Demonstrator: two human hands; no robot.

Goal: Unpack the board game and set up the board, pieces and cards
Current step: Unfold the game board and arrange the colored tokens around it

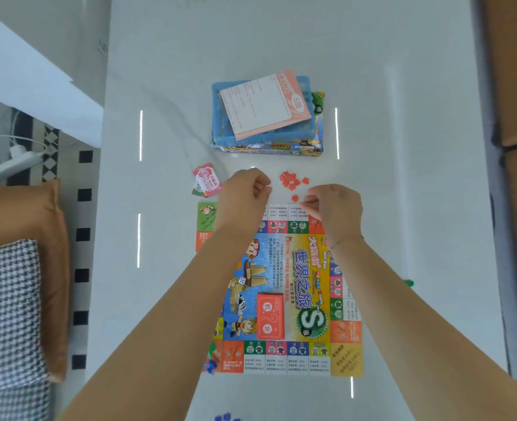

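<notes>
The colourful game board lies unfolded on the white table. A red card deck and a white die rest on it. Just past the board's far edge, several small red pieces sit in a pile, with one more red piece closer to the board. My left hand hovers left of the pile with curled fingers; nothing shows in it. My right hand pinches its fingertips together on something small and pale beside the lone red piece.
The game box stands farther back, holding a blue tray with a pink-edged instruction sheet on top. A play-money stack lies left of my hands. Blue and green pieces sit at the board's near left corner, a green piece to the right.
</notes>
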